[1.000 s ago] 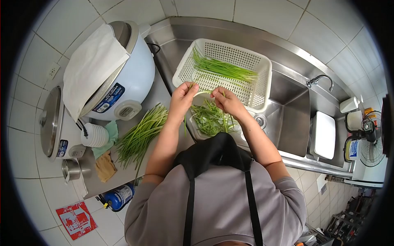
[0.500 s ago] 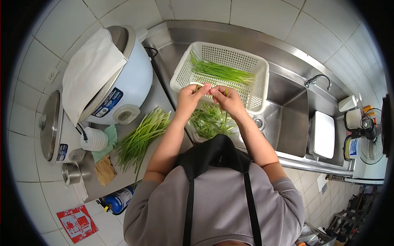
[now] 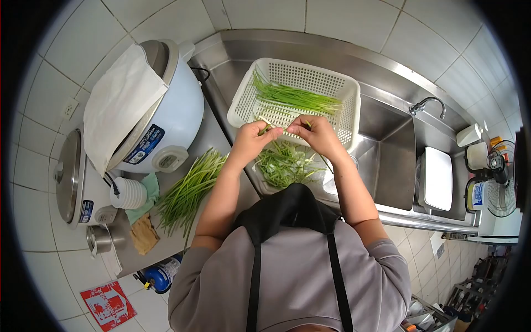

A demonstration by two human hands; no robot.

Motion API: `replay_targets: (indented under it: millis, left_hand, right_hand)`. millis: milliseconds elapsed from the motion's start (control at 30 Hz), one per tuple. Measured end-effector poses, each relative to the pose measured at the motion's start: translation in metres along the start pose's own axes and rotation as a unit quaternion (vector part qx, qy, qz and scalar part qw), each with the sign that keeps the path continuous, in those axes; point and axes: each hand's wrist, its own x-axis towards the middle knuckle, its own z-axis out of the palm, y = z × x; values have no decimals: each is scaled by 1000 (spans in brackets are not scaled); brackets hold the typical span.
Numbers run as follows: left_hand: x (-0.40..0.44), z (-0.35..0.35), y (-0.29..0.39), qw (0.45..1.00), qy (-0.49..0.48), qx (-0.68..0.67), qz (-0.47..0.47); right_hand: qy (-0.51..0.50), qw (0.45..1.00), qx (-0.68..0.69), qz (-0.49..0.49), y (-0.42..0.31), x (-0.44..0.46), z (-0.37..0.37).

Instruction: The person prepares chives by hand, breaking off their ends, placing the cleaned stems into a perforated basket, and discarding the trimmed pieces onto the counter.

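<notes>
My left hand [image 3: 250, 143] and my right hand [image 3: 319, 135] meet fingertip to fingertip over the near edge of a white perforated basket [image 3: 237, 105]. Both are closed in a pinch on a thin chive stalk, its pale end [image 3: 266, 120] showing above the left fingers. A green strand hangs below my right hand. Inside the basket lies a neat row of long green chives [image 3: 298, 98]. Beneath my hands is a loose heap of leafy green scraps [image 3: 285, 166]. A bigger bunch of chives [image 3: 191, 188] rests on the counter beside my left forearm.
A large rice cooker [image 3: 177, 122] with a white cloth [image 3: 119, 94] over it stands at the left. Near it are a green cloth [image 3: 145, 196] and a brown sponge-like piece [image 3: 144, 235]. To the right are sink basins [image 3: 387, 160], a tap [image 3: 428, 105] and a white tray [image 3: 437, 178].
Both hands have come slightly down, and the fingers have shifted along the stalk. A strand now hangs further out below the right hand. The view has moved a little.
</notes>
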Motion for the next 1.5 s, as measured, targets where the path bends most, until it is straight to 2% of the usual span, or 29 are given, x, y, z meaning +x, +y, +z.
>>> replay_targets:
  millis: [167, 267, 333, 433, 533, 633, 733, 833, 933, 1033, 1067, 1167, 1267, 1367, 1500]
  left_hand:
    - [-4, -4, 9, 993, -54, -84, -68]
    - [-8, -12, 15, 977, -50, -153, -140]
    - [-10, -21, 8, 959, -42, -223, -172]
    - [-12, -23, 1, 976, -96, -86, -176]
    - [-10, -17, -34, 970, -171, 20, -169]
    - [-9, -10, -33, 973, -146, 21, -175]
    - [-7, -13, -6, 959, -136, -72, -237]
    - [-2, -8, -14, 927, -47, -332, -167]
    - [-1, 4, 1, 876, 77, -460, -122]
    - [-4, -4, -2, 927, 103, -353, -67]
    - [-9, -13, -2, 934, 126, -330, -61]
    - [-43, -69, 25, 988, 136, -36, -61]
    - [-86, -120, 46, 980, 95, 159, -74]
    - [-104, -141, 21, 973, 58, 175, -141]
    - [-83, -107, -8, 971, -27, -83, -222]
  right_hand:
    - [-44, 997, 61, 28, -3, -1, -11]
    - [-1, 999, 31, 35, 2, 0, -20]
    - [14, 998, 60, 26, 3, -1, -29]
    - [42, 995, 91, 14, -1, -5, -40]
    - [49, 988, 146, 27, 5, -3, -40]
    - [60, 989, 129, 43, 10, 1, -24]
    - [41, 975, 201, 89, 10, 4, -4]
    - [35, 966, 237, 102, 14, 11, 22]
    - [21, 982, 172, 70, 9, 17, 46]
    - [-6, 988, 150, 30, 0, 23, 62]
    - [18, 992, 122, -11, -1, 26, 64]
    - [35, 992, 123, 16, -15, 26, 47]
    - [13, 991, 134, 25, -8, 30, 25]
    - [-36, 981, 175, 75, -12, 36, 16]
    - [-85, 988, 119, 47, -22, 36, 26]
